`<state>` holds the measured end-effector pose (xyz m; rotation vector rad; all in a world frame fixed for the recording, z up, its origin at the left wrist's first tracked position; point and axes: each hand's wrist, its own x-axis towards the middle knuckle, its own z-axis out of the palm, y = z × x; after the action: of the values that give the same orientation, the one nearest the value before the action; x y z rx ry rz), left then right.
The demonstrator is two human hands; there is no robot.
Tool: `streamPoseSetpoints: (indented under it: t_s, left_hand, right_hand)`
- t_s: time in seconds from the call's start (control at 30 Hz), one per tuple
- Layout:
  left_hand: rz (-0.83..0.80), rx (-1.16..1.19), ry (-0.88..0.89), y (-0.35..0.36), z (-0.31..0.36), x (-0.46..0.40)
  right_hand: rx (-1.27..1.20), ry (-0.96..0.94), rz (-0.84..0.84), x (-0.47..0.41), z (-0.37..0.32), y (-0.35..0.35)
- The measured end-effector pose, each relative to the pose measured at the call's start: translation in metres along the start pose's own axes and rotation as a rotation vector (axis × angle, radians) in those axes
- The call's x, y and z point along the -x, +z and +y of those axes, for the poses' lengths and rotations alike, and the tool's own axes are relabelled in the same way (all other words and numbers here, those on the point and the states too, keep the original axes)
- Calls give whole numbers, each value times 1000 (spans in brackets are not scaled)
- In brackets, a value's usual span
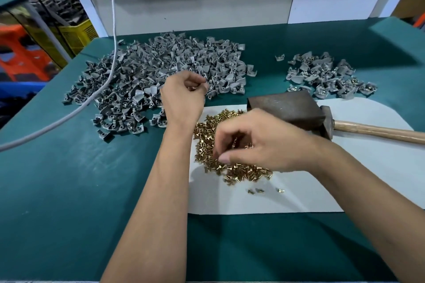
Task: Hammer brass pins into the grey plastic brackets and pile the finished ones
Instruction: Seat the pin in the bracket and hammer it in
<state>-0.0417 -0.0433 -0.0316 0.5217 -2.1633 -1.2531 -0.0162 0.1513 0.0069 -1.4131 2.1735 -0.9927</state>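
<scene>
A big heap of grey plastic brackets (161, 69) covers the back left of the green table. My left hand (184, 96) hovers at the heap's near right edge with fingers curled; something small sits at its fingertips, but I cannot make it out. A pile of brass pins (207, 131) lies on white paper (299, 195) in the middle. My right hand (257, 140) reaches down into the pins, fingers curled as if pinching some; the fingertips are hidden. A smaller pile of brackets with brass pins in them (322, 73) lies at the back right.
A rusty metal block (285, 105) stands on the paper just behind my right hand. A hammer (368, 130) with a wooden handle lies to its right. A grey cable (110, 57) hangs down across the bracket heap and trails off to the left. Crates stand beyond the table's left edge.
</scene>
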Motion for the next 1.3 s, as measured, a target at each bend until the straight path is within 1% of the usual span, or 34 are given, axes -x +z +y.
streamPoseSetpoints:
  t_s: [0.1, 0.2, 0.27, 0.33, 0.4, 0.43, 0.5, 0.57, 0.63, 0.73, 0.83, 0.9, 0.97, 1.17, 1.23, 1.3]
  left_hand:
    - [-66, 309, -82, 5, 11, 5]
    - [-127, 479, -128, 12, 22, 14]
    - [-163, 540, -147, 17, 27, 19]
    - [-212, 572, -152, 23, 31, 24]
    - [-270, 559, -145, 29, 33, 30]
    - [-299, 533, -137, 32, 34, 33]
    - [-335, 482, -114, 36, 33, 36]
    - [-344, 471, -107, 38, 32, 36]
    - [-344, 486, -115, 37, 31, 35]
    - [-345, 510, -109, 37, 31, 35]
    - [-339, 521, -64, 40, 31, 38]
    - [-325, 519, -6, 43, 33, 41]
    - [-306, 506, 49, 46, 34, 44]
    - [-274, 558, 113, 54, 36, 48]
    - [-258, 546, 135, 55, 35, 48]
    - [-241, 529, 139, 55, 32, 47]
  right_hand:
    - [-217, 14, 246, 15, 11, -20]
    - [-301, 31, 544, 27, 32, -36]
    - [-268, 51, 776, 32, 49, -42]
    - [-144, 116, 1006, 37, 68, -48]
    - [-43, 212, 1153, 41, 83, -53]
    - [-49, 255, 1192, 42, 89, -54]
    - [-121, 302, 1190, 42, 98, -53]
    - [-165, 308, 1137, 41, 101, -51]
    - [-181, 296, 1109, 40, 101, -51]
    - [-178, 303, 1112, 42, 99, -51]
    - [-133, 339, 1125, 44, 96, -49]
    - [-51, 349, 1151, 45, 92, -49]
    - [41, 330, 1161, 46, 86, -49]
    - [114, 205, 1123, 42, 70, -42]
    - [143, 193, 1114, 41, 70, -40]
    - [153, 226, 1116, 40, 73, -40]
